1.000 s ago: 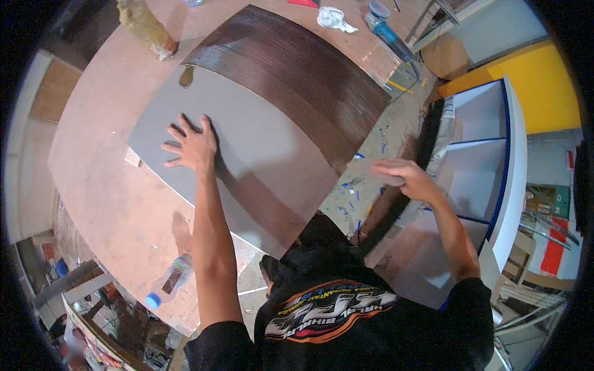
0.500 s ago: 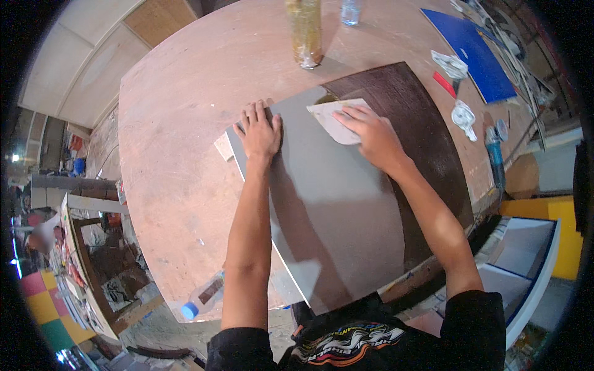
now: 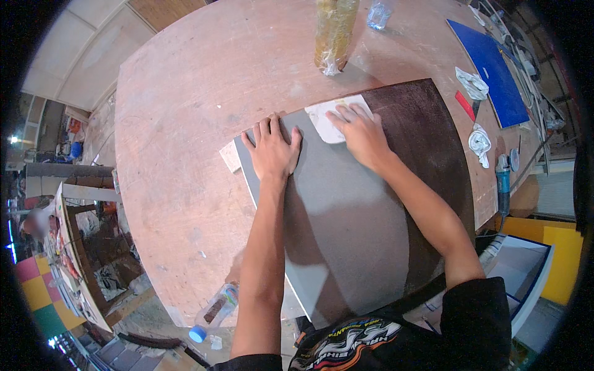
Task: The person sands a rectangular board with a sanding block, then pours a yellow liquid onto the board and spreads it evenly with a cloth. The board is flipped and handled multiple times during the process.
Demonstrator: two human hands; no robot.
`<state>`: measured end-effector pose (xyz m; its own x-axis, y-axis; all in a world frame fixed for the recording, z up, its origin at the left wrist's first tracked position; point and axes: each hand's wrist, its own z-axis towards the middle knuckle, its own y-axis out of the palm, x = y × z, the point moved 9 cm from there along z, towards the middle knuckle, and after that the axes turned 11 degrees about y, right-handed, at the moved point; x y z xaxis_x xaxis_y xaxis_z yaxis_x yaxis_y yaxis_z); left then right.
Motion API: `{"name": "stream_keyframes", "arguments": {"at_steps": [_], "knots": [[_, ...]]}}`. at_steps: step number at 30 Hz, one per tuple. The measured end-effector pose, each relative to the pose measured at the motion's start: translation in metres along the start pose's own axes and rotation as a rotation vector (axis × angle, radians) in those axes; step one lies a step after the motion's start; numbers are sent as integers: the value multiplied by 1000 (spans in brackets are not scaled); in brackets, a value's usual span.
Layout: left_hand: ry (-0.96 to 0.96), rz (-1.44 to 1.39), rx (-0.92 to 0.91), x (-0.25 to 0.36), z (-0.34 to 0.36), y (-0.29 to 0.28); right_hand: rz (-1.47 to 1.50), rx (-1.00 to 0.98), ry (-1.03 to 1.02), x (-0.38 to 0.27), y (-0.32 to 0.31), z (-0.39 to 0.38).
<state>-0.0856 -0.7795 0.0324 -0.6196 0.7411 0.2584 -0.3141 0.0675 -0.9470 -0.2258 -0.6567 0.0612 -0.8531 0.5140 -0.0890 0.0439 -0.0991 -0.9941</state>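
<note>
A large grey panel [image 3: 352,179] lies on the table in front of me, its right part covered by a dark brown surface [image 3: 424,123]. My left hand [image 3: 273,153] rests flat near the panel's far left corner, fingers spread and holding nothing. On the panel's far edge, where grey meets brown, my right hand [image 3: 366,137] grips a flat white piece [image 3: 323,123] with a rounded corner and presses it down. Part of that piece is hidden under the fingers; I cannot tell whether it is a spreader or a pad.
A small wood block [image 3: 229,157] touches the panel's left corner. A wrapped yellowish cylinder [image 3: 335,40] stands beyond it. To the right are crumpled white cloths [image 3: 471,83], a red-handled tool [image 3: 464,105], a blue sheet [image 3: 489,74] and a teal power tool [image 3: 503,185]. A blue-capped bottle [image 3: 213,309] lies front left.
The white piece in my right hand has turned and now lies along the panel's far edge, against the brown part. My left hand stays on the panel. The whole view has shifted slightly.
</note>
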Motion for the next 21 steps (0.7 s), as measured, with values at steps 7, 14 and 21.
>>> {"name": "stream_keyframes", "arguments": {"at_steps": [7, 14, 21], "knots": [[-20, -10, -32, 0, 2, 3, 23, -56, -1, 9, -17, -8], [-17, 10, -12, -4, 0, 3, 113, -160, 16, 27, -15, 29], [17, 8, -23, -2, -1, 6, 190, -223, -56, 35, -15, 11]]}}
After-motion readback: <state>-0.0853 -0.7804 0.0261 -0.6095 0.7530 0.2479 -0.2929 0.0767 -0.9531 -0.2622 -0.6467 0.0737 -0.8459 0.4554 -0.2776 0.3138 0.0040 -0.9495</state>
